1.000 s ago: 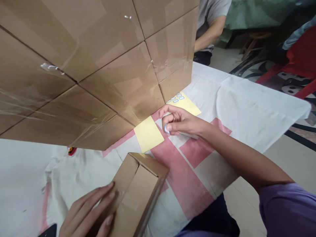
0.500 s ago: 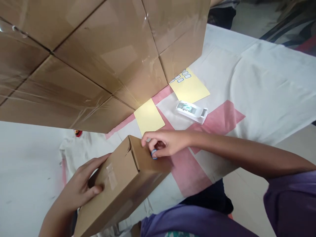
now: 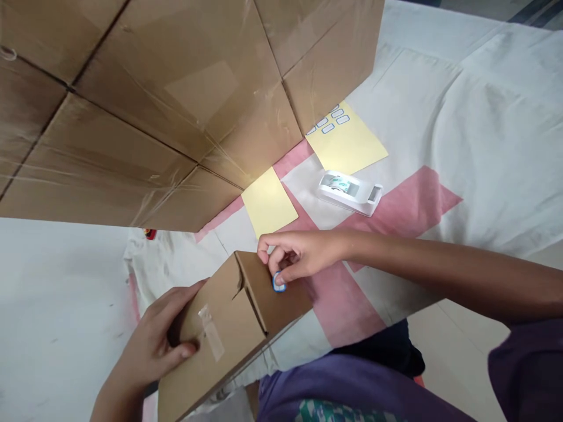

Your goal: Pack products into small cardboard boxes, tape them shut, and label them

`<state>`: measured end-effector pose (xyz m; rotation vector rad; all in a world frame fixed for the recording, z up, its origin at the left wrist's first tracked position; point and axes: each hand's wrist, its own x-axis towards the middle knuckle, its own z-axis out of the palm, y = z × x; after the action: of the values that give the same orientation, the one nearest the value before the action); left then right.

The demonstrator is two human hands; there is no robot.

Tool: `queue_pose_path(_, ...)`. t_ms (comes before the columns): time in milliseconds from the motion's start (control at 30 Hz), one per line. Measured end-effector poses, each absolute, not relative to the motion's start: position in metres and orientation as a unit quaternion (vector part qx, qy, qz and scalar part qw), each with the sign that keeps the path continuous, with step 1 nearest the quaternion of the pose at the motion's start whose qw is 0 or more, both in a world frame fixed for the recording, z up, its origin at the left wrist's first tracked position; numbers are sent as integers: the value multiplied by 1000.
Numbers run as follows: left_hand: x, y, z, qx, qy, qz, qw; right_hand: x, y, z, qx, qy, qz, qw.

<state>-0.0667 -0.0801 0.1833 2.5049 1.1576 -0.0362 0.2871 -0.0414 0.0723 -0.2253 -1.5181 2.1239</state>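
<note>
A brown cardboard box point(image 3: 233, 343) lies tilted in front of me, with a strip of clear tape on its upper face. My left hand point(image 3: 165, 334) grips its left side, thumb on top and fingers over the far edge. At the box's end face, my right hand point(image 3: 292, 258) pinches a small white sticker with a blue border point(image 3: 279, 282) between thumb and fingers. The sticker is at the cardboard; whether it is stuck down I cannot tell. Beyond that hand lies a blank yellow sheet point(image 3: 269, 202).
Large taped cardboard boxes point(image 3: 185, 105) stand stacked at the back. A yellow sheet with blue-edged stickers point(image 3: 356, 143) lies partly against them. Closer is a white tape dispenser point(image 3: 350, 192). A pink and white cloth point(image 3: 347, 299) covers the table, and a small red object point(image 3: 150, 234) sits at left.
The box has turned so its upper face and end show more. The blue-edged sticker is now more visible under my right thumb. The view has shifted slightly.
</note>
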Motion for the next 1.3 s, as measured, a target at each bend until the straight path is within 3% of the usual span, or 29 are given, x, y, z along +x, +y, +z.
queue_pose_path(467, -60, -84, 184, 912, 378, -22, 160, 291, -44, 78, -83, -657, 716, 221)
queue_pose_path(700, -59, -87, 184, 909, 381, -23, 170, 289, -39, 72, -284, -724, 590, 216)
queue_pose_path(1167, -60, -84, 183, 902, 405, -26, 145, 293, -32, 65, -251, -740, 584, 219)
queue_pose_path(1300, -51, -89, 184, 910, 391, -41, 132, 292, -33, 67, -247, -748, 589, 182)
